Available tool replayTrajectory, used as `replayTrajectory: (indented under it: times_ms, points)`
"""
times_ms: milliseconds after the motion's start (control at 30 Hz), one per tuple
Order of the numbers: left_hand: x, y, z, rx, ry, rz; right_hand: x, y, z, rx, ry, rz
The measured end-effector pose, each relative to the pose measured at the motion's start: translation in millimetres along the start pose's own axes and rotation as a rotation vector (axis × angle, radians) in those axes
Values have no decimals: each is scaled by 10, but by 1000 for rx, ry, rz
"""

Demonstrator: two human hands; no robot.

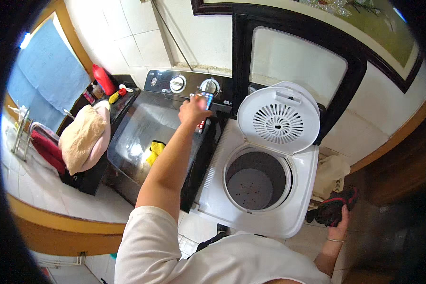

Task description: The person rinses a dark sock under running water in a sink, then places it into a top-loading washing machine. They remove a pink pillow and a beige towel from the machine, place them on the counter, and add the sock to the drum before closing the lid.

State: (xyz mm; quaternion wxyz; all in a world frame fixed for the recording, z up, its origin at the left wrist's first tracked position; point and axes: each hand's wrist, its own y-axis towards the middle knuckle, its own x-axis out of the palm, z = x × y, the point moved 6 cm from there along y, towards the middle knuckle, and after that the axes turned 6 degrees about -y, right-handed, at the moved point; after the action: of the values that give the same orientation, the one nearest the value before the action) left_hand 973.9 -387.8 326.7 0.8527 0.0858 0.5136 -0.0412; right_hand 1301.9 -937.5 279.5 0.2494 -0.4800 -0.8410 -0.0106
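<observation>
My left hand (194, 110) reaches across the black lid of a twin-tub washing machine (145, 119). It lies over a smartphone (209, 96) with a lit screen, just below the right control knob (210, 86). Blurred fingers cover part of the screen, and whether they grip the phone is unclear. Low on the right, my right hand (340, 223) holds a bundled dark cloth item (328, 211) with red trim. Between my arms, the spin tub (252, 188) shows its dark perforated bottom. Its round white inner lid (278, 120) stands raised.
A black-framed outer lid (300, 56) stands upright behind the tub. On the left are a beige cloth bundle (83, 136), a red bottle (104, 78) and a dark red cloth (48, 151). A yellow-and-black item (156, 152) rests on the washer lid. Right of the machine is a basket (338, 184).
</observation>
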Motion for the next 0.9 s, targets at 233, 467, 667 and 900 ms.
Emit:
replayTrajectory:
  times_ms: [233, 467, 667, 900]
  points:
    - [167, 133, 311, 61, 168, -44, 838, -252, 106, -86, -117, -138]
    - [-159, -237, 319, 330, -130, 173, 1448, -164, 201, -31, -167, -238]
    - [578, -1796, 480, 279, -1093, -343, 2225, 39, 598, -34, -409, -393]
    - [809, -2404, 584, -684, -1934, -1074, 2807, -507, 906, -984, -1437, -917]
